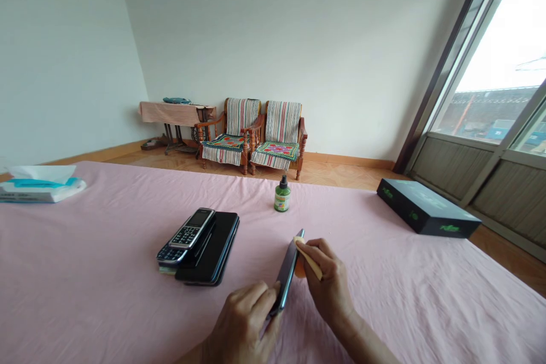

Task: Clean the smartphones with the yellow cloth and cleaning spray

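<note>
My left hand [249,318] grips the lower end of a smartphone [288,274], which is tilted up on its long edge above the pink cloth. Pinched in my right hand [328,276] is a pale yellow cloth-like piece [313,264]. It touches the phone near its upper end; its exact kind is hard to make out. Something orange [300,268] shows between the phone and my right fingers, mostly hidden. To the left lies a stack with a dark tablet-like device [226,239] and a silver keypad phone [194,228] on top.
A green spray bottle [282,196] stands upright beyond the phone. The black box [430,207] lies at the right edge of the bed-like pink surface [106,273]. At far left is a tissue pack [42,189]. Two wooden chairs [277,136] stand by the wall.
</note>
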A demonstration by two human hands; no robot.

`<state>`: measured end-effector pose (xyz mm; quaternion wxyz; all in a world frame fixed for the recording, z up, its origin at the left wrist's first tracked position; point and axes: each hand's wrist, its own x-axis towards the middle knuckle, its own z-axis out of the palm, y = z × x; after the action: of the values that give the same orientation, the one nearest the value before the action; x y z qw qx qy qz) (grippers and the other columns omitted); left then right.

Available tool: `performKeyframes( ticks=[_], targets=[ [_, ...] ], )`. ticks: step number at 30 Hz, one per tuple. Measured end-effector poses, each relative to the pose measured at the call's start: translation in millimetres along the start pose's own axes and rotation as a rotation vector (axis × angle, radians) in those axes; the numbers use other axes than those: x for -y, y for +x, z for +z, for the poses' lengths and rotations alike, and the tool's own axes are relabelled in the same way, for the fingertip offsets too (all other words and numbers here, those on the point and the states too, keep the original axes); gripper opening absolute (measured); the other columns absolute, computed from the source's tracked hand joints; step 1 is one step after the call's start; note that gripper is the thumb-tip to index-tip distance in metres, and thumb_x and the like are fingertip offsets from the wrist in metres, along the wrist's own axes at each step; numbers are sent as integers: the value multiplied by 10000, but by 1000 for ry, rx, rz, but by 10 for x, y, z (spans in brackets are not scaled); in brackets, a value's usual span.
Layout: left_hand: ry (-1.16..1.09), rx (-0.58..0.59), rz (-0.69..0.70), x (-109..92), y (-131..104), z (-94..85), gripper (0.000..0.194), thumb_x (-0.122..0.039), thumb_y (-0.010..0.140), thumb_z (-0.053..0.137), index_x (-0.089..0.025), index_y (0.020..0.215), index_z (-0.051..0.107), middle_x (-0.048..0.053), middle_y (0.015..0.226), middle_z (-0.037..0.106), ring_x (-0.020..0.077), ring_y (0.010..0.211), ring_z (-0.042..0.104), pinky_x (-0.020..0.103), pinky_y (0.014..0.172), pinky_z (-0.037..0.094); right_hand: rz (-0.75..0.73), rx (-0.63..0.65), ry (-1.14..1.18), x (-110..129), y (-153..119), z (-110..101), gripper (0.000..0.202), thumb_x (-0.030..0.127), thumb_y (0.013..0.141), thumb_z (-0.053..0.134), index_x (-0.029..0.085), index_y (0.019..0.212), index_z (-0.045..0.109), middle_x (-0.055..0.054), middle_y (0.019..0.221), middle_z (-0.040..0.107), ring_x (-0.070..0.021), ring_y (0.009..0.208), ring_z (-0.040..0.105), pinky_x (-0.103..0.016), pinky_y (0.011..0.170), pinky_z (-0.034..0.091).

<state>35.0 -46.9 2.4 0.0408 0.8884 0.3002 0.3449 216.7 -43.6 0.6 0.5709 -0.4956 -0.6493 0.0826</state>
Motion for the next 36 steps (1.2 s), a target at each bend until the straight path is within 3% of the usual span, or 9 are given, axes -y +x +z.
performKeyframes(
  ticks=[5, 10, 13, 17, 21, 27, 34, 36],
  targets=[
    [-36, -1, -12, 21, -4, 2, 157, -81, 821, 436, -202, 832, 535, 15, 702, 580, 172, 645, 596, 251, 587, 469, -130, 103, 39, 84, -204, 28, 330, 126, 882, 458, 216, 1147, 632, -68, 869, 583, -138, 737, 612, -227, 652, 513],
    [4, -7, 3, -20, 10, -34, 147, -80, 810, 445, -206, 805, 519, 6, 688, 567, 164, 614, 576, 246, 558, 444, 19, -22, -33, -144, 100, -19, 276, 170, 883, 470, 202, 1044, 691, -52, 831, 592, -121, 646, 604, -219, 592, 502],
    [6, -16, 10, -19, 18, -35, 141, -82, 806, 449, -208, 774, 502, 4, 682, 563, 161, 609, 573, 240, 543, 435, 17, -46, -64, -204, 183, -55, 271, 191, 895, 474, 206, 1050, 695, -43, 798, 589, -126, 668, 610, -222, 609, 504],
    [-37, -30, -20, 18, 12, -11, 143, -81, 807, 447, -207, 755, 490, 4, 676, 558, 155, 606, 565, 232, 546, 438, -100, 69, -44, -5, -55, -57, 347, 153, 915, 438, 239, 1203, 612, -36, 780, 559, -116, 639, 579, -214, 593, 496],
    [-91, -19, -51, 35, 13, -12, 152, -91, 815, 445, -204, 721, 479, 8, 670, 560, 151, 604, 562, 224, 541, 437, -276, 198, 17, 178, -260, -26, 466, 71, 874, 454, 261, 1293, 522, -73, 907, 563, -140, 773, 598, -228, 667, 519],
    [-122, -23, -50, 7, 49, -43, 158, -83, 821, 438, -195, 753, 525, 11, 674, 568, 148, 605, 571, 223, 560, 449, -153, 85, -41, 94, -164, 43, 388, 82, 894, 408, 231, 1198, 597, -68, 872, 564, -140, 752, 606, -232, 659, 527],
    [-169, -14, -94, 40, 28, -27, 138, -94, 830, 471, -193, 750, 525, 13, 684, 568, 145, 612, 568, 211, 553, 451, -380, 177, -46, 237, -328, 39, 541, 44, 845, 486, 238, 1349, 456, -99, 943, 580, -178, 832, 606, -276, 714, 544],
    [-162, -18, -93, 44, 30, -24, 152, -86, 828, 464, -193, 738, 524, 10, 675, 562, 142, 603, 564, 212, 558, 453, -374, 197, -42, 222, -311, 31, 526, 40, 849, 477, 236, 1337, 467, -99, 952, 582, -176, 849, 602, -277, 733, 542]
  ],
)
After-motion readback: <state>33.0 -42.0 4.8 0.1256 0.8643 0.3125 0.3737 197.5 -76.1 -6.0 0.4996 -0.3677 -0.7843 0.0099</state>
